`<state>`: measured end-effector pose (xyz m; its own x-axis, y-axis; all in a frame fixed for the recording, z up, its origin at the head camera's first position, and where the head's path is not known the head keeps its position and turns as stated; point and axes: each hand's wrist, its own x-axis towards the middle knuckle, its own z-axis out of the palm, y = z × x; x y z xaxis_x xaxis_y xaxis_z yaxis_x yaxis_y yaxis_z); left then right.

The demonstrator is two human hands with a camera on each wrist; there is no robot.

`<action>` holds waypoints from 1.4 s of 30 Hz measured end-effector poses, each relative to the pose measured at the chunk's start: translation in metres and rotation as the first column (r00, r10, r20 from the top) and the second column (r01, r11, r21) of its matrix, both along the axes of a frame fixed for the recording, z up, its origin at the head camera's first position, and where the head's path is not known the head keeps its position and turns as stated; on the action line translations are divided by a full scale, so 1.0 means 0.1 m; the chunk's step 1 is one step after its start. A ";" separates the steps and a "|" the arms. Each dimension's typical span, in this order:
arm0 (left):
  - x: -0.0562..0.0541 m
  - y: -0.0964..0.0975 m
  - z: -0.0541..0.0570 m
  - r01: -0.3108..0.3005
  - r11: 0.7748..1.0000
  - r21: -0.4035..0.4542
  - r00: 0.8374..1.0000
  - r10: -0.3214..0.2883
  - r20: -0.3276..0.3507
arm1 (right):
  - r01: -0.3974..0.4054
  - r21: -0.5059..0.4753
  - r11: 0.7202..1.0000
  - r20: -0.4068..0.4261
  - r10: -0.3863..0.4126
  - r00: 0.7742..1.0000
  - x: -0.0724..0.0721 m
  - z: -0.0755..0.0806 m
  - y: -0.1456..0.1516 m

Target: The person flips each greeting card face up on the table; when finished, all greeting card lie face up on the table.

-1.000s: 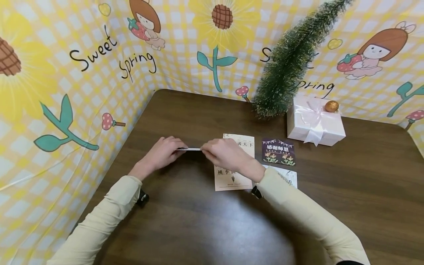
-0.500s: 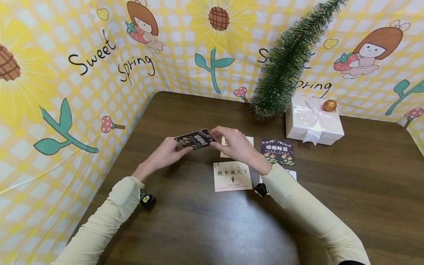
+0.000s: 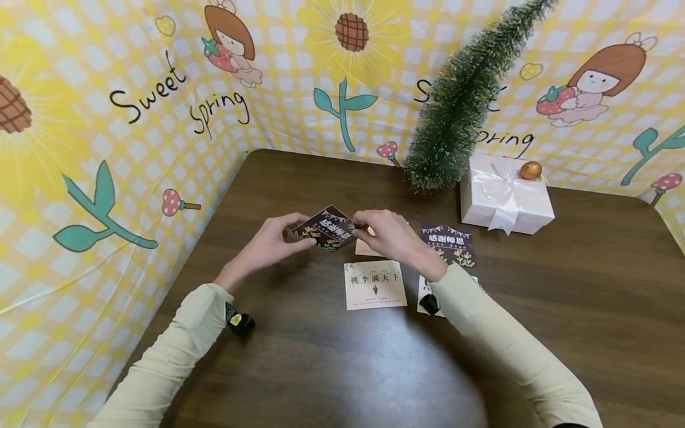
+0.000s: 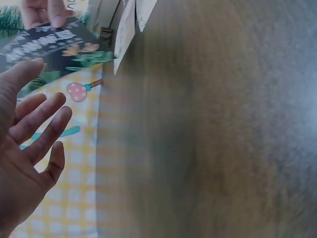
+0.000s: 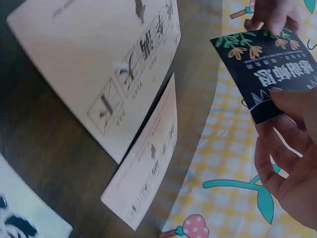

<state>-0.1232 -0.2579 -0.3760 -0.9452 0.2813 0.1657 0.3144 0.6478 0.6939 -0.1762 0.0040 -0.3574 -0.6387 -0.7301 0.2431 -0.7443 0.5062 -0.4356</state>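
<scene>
A dark purple greeting card (image 3: 327,227) with white lettering and yellow flowers is held above the table, tilted, between both hands. My left hand (image 3: 270,241) pinches its lower left edge, thumb on the printed face. At the opposite edge, my right hand (image 3: 389,235) grips it between thumb and fingers. The right wrist view shows the right thumb (image 5: 292,103) lying on the card's front and the fingers behind it. Below the hands lie a cream card (image 3: 376,285) and another cream card (image 3: 368,247), the latter partly hidden by the right hand.
Right of the cream cards lies a second purple card (image 3: 448,244). A white printed card (image 3: 424,306) is partly covered by the right sleeve. Behind stand a white gift box (image 3: 505,199) with a golden ball on it and a small green tree (image 3: 455,119). Printed cloth (image 3: 289,77) borders the table.
The held card was edge-on, then tipped so its printed face shows, and has since turned askew and shifted slightly right. Both hands have shifted with it.
</scene>
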 end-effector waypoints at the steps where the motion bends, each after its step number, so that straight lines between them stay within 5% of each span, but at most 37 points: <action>1: 0.00 0.01 0.02 0.003 1.000 0.010 1.000 -0.003 -0.005 | 0.002 0.019 1.000 -0.009 -0.001 1.000 0.00 0.00 0.00; 8: 0.01 0.09 0.10 0.068 0.996 0.056 0.991 -0.061 -0.119 | -0.005 0.055 0.998 -0.007 0.005 1.000 -0.02 0.04 0.00; 13: 0.03 0.10 0.12 0.025 0.993 0.117 0.988 -0.007 -0.152 | 0.061 -0.046 0.997 0.118 -0.055 0.991 -0.03 0.04 0.01; 19: 0.06 0.11 0.16 -0.074 0.966 0.249 0.988 0.106 -0.114 | 0.151 -0.207 0.967 0.326 -0.077 0.942 -0.05 0.00 0.02; 25: 0.03 0.13 0.17 -0.115 0.930 0.350 0.991 0.131 -0.020 | 0.172 -0.307 0.936 0.351 -0.056 0.935 -0.04 0.00 0.00; 35: 0.08 0.01 0.15 -0.166 0.942 0.292 0.985 0.171 0.007 | 0.071 -0.201 0.977 0.311 -0.005 0.950 -0.12 0.14 -0.03; 42: 0.13 -0.04 0.12 -0.200 0.908 0.369 0.978 0.209 0.014 | 0.110 -0.182 0.977 0.402 -0.029 0.915 -0.16 0.11 -0.16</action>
